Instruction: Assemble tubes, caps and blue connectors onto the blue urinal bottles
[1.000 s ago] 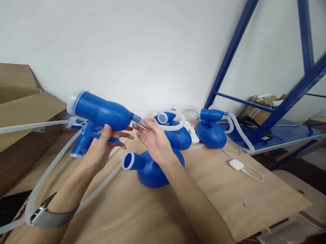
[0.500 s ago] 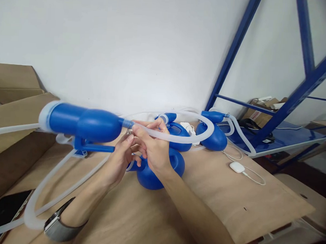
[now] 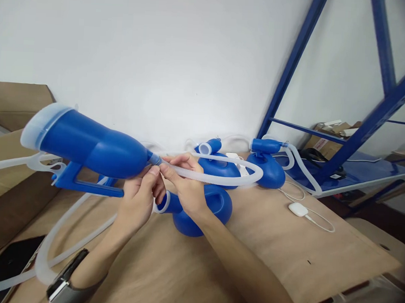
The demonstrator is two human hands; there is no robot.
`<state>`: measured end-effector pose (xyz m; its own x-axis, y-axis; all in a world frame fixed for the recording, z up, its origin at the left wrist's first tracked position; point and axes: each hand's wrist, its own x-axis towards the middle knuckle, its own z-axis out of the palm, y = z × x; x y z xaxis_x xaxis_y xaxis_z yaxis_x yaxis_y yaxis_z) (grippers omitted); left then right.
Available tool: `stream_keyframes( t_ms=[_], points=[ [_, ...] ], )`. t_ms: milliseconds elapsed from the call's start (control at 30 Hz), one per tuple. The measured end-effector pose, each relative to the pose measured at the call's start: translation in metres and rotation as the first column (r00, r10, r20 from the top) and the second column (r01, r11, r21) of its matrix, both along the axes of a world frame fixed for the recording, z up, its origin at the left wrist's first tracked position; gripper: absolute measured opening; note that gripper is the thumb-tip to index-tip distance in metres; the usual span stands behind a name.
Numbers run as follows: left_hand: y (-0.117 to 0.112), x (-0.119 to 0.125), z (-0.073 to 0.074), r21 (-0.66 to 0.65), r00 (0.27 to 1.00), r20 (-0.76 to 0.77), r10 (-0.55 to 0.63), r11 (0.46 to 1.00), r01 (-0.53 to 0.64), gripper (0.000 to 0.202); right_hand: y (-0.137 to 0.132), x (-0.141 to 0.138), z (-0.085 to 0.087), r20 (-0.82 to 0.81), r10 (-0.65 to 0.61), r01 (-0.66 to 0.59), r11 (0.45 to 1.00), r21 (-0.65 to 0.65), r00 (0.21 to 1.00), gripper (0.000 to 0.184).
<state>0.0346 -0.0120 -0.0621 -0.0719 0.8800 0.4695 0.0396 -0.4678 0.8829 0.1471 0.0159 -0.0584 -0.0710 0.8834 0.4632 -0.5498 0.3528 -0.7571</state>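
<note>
Left hand (image 3: 139,195) and right hand (image 3: 190,194) meet at the neck (image 3: 154,158) of a blue funnel (image 3: 104,148) — left thumb and fingers pinched together on it, any small part between the tips too hidden to tell; right thumb and fingers clamped on the hose (image 3: 221,179) just beyond. The funnel is raised above the table (image 3: 269,236), tilted, its pale rim (image 3: 34,127) up and to the left, its handle (image 3: 95,189) underneath. From the neck the hose runs right, then bends back in a loop. Just below the hands, a bottle (image 3: 190,224) rests on the table, mouth facing left — a second bottle (image 3: 218,170) and a third bottle (image 3: 265,173) stand behind it, near the rack (image 3: 295,61). A watch (image 3: 71,282) circles the left wrist; a white charger (image 3: 297,209) lies at right.
</note>
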Motion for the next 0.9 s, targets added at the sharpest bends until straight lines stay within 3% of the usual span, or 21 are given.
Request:
stream_keyframes(
  t_ms=[133, 233, 367, 467, 600, 767, 833, 900],
  points=[
    [0.002, -0.006, -0.007, 0.114, 0.939, -0.258, 0.227, 0.972, -0.203, 0.045, 0.005, 0.001, -0.005, 0.094, -0.012, 0.010, 1.000, 0.028, 0.996, 0.023],
    [0.005, -0.007, -0.010, 0.124, 0.917, -0.278, 0.288, 0.957, -0.263, 0.044, 0.006, 0.002, -0.006, 0.173, -0.062, 0.046, 0.994, 0.096, 0.983, 0.019],
    [0.007, -0.002, -0.012, 0.028, 0.967, -0.143, 0.209, 0.978, -0.207, 0.038, 0.006, 0.000, -0.008, 0.182, -0.094, 0.080, 0.993, 0.086, 0.979, 0.020],
    [0.007, 0.002, -0.014, -0.001, 0.976, -0.123, 0.178, 0.984, -0.180, 0.035, 0.009, -0.001, -0.011, 0.188, -0.066, 0.060, 0.997, 0.038, 0.980, 0.023],
    [0.009, 0.001, -0.017, 0.013, 0.954, -0.226, 0.198, 0.980, -0.200, 0.037, 0.012, -0.002, -0.012, 0.157, 0.046, -0.040, 0.998, -0.041, 0.987, 0.038],
    [0.013, -0.003, -0.018, -0.001, 0.962, -0.258, 0.086, 0.996, -0.089, 0.044, 0.013, 0.000, -0.010, 0.135, 0.168, -0.157, 0.983, -0.091, 0.976, 0.032],
    [0.013, -0.004, -0.017, -0.031, 0.960, -0.281, 0.005, 0.999, -0.014, 0.047, 0.015, 0.003, -0.009, 0.142, 0.160, -0.149, 0.985, -0.083, 0.977, 0.033],
    [0.014, -0.007, -0.014, -0.067, 0.936, -0.348, -0.052, 0.997, 0.031, 0.047, 0.020, 0.009, -0.006, 0.099, 0.073, -0.069, 0.997, -0.046, 0.992, 0.032]
  ],
)
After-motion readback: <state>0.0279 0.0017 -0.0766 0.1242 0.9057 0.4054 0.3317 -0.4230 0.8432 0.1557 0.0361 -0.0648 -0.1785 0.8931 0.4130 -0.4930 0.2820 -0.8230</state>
